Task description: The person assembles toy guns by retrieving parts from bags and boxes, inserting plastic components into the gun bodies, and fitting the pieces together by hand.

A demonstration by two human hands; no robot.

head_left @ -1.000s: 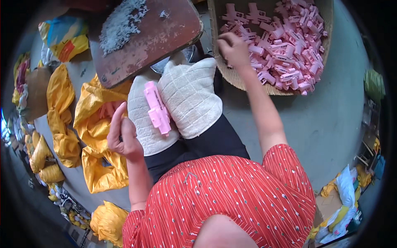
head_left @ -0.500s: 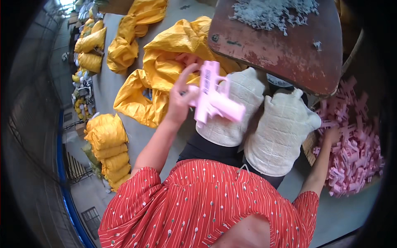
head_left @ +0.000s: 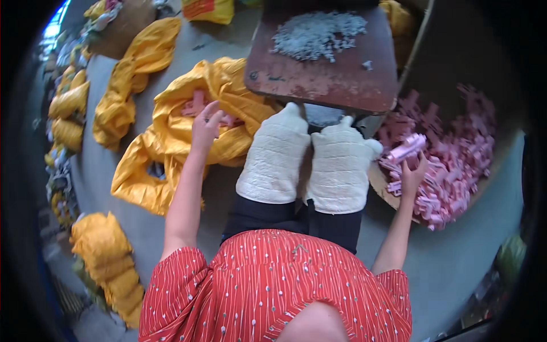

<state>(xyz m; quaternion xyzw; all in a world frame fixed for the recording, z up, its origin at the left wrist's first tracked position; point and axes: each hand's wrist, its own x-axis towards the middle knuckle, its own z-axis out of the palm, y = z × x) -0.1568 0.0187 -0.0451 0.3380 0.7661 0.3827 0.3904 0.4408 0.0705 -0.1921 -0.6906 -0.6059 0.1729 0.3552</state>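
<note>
My left hand is over the mouth of a yellow woven sack, its fingers apart. Just past those fingers, a pink toy gun shows in the sack's opening among other pink pieces. On the right, my right hand grips another pink toy gun above a heap of similar pink toy guns. The heap lies in a large cardboard container with a curved rim.
Ahead of my knees stands a worn brown-red table with a pile of small whitish plastic bits. Pale quilted covers wrap my knees. Yellow bundles and another yellow sack lie on the left.
My left hand has let go of the pink toy gun it held up and reached forward over the sack. My right hand has lifted a toy gun from the heap. The view has shifted.
</note>
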